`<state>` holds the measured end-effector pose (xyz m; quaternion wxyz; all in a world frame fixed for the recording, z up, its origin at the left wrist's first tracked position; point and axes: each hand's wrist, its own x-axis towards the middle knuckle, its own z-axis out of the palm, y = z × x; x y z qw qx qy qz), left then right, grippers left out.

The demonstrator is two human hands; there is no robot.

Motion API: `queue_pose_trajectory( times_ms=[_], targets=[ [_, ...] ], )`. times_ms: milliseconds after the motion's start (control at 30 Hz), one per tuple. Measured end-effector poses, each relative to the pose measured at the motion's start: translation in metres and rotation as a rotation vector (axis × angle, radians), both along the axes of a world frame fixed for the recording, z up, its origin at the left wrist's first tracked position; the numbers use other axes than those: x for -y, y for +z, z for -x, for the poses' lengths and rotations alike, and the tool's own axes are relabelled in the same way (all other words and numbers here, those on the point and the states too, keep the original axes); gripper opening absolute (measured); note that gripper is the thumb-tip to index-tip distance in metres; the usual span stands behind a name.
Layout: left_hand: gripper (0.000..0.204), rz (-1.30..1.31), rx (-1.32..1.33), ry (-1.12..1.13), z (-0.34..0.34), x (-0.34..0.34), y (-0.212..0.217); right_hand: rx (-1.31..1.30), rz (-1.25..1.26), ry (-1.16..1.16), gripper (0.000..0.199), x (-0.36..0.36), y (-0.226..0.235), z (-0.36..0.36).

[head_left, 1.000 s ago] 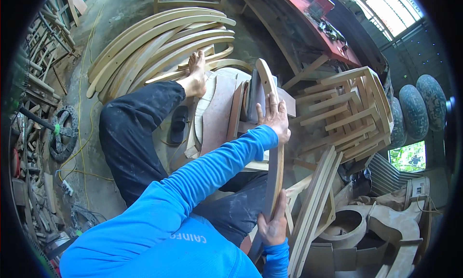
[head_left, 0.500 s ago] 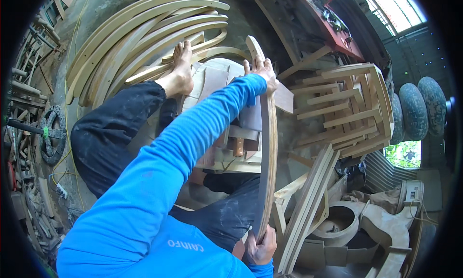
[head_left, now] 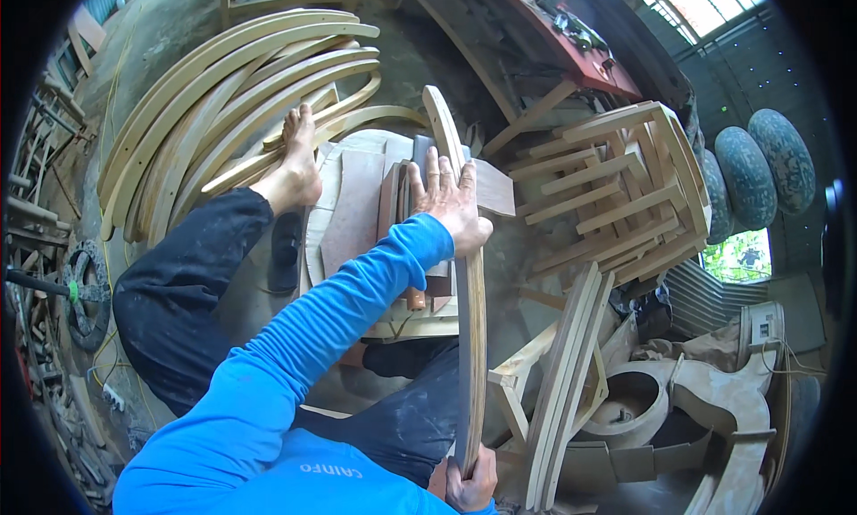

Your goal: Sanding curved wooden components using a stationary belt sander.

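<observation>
A long, curved wooden rail (head_left: 473,336) runs from near my body up to the work block, bent at its far end. My left hand (head_left: 448,203) lies palm down across the rail's far half, fingers stretched out and spread. Around the near end, my right hand (head_left: 473,484) is closed with its fingers wrapped on the wood. Under and beside my left hand is a low work block (head_left: 335,247) bearing flat boards (head_left: 359,189). A rounded brown wooden peg or handle (head_left: 415,299) pokes out below my left wrist.
Curved wooden rails (head_left: 223,78) lie stacked at the far left, by my bare foot (head_left: 302,162). Stacked wooden frames (head_left: 625,185) stand at the right, with long strips (head_left: 567,386) leaning nearer. A round wooden ring (head_left: 620,408) sits at the lower right.
My left hand has slid nearer to me along the rail, its fingers now spread flatter. My right hand stays at the near end. The whole view has shifted slightly.
</observation>
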<state>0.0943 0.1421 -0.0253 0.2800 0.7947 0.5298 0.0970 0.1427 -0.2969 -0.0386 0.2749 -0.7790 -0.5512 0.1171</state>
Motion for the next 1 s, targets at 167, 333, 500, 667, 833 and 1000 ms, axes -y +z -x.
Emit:
queue_pose_trajectory(
  times_ms=[167, 333, 500, 667, 833, 1000],
  targets=[
    [0.093, 0.006, -0.099, 0.057, -0.006, -0.046, -0.001, -0.007, -0.047, -0.032, 0.046, -0.04, 0.014, 0.006],
    [0.088, 0.072, -0.053, 0.099, -0.015, -0.112, -0.019, 0.164, -0.048, 0.046, 0.049, -0.091, 0.013, -0.009],
    [0.092, 0.079, -0.064, 0.134, -0.022, -0.171, -0.034, 0.159, 0.019, 0.054, 0.056, -0.126, 0.013, -0.012],
    [0.086, 0.177, -0.096, 0.165, -0.021, -0.226, -0.05, 0.205, -0.007, 0.043, 0.057, -0.164, 0.017, -0.012],
    [0.081, 0.217, -0.135, 0.154, -0.021, -0.268, -0.057, 0.242, 0.025, 0.079, 0.057, -0.216, 0.012, -0.017],
    [0.083, 0.255, 0.024, 0.213, -0.015, -0.324, -0.087, 0.23, 0.036, 0.074, 0.054, -0.276, 0.004, -0.01]
  ],
)
